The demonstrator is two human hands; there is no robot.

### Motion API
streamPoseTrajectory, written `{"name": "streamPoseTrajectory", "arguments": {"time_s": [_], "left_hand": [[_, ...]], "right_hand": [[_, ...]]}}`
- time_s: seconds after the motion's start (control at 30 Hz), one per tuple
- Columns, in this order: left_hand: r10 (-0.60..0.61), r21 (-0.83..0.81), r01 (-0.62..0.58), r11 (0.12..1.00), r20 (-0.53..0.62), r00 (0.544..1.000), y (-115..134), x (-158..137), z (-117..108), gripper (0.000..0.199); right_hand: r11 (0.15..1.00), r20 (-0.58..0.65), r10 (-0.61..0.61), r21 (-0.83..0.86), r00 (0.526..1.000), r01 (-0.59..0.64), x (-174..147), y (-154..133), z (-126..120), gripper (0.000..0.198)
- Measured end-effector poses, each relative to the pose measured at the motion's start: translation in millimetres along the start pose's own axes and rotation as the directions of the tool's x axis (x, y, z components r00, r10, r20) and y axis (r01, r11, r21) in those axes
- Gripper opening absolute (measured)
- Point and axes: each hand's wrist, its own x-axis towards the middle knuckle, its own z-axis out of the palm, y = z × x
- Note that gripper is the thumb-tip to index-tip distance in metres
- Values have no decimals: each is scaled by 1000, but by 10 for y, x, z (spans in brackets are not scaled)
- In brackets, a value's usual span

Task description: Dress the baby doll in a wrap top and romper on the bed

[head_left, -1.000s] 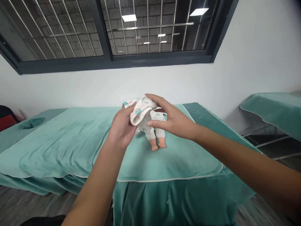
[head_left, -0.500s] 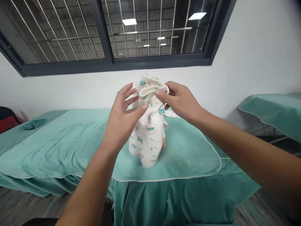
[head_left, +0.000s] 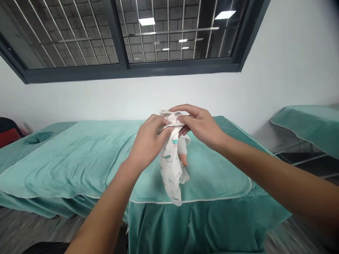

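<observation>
A small pair of white baby pants [head_left: 171, 165] with a teal print hangs from both my hands above the bed. My left hand [head_left: 150, 139] pinches the bunched waistband from the left. On the other side, my right hand [head_left: 200, 123] grips the gathered top between thumb and fingers. Behind the hanging cloth, a doll-like limb [head_left: 183, 159] in a white sleeve lies on the bed, with most of its body hidden by the pants and my hands.
Teal covers [head_left: 217, 176] with pale piping drape the bed in front of me. A white wall and a barred window [head_left: 169, 38] stand behind it. Another teal-covered surface [head_left: 309, 123] is at the right, and a red and black object [head_left: 9, 134] at the far left.
The pants have come down a little and their waistband is now bunched up. My left hand has moved right and closed on the cloth; my right hand has lowered slightly.
</observation>
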Motion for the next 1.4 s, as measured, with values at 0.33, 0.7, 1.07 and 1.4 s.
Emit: {"name": "streamPoseTrajectory", "arguments": {"time_s": [0.33, 0.7, 1.07, 1.4], "left_hand": [[-202, -378, 142, 915, -125, 971, 52, 85, -57, 18], [-331, -723, 204, 660, -36, 943, 35, 153, -40, 27], [-221, -394, 375, 839, 384, 896, 94, 112, 24, 28], [-410, -743, 382, 550, 158, 898, -70, 157, 245, 17]], "right_hand": [[890, 162, -170, -399, 972, 222, -45, 62, -151, 20], [968, 71, -104, -221, 992, 118, 25, 66, -229, 32], [995, -136, -83, -68, 987, 74, 49, 86, -260, 42], [974, 437, 213, -162, 874, -156, -8, 313, -318, 34]]}}
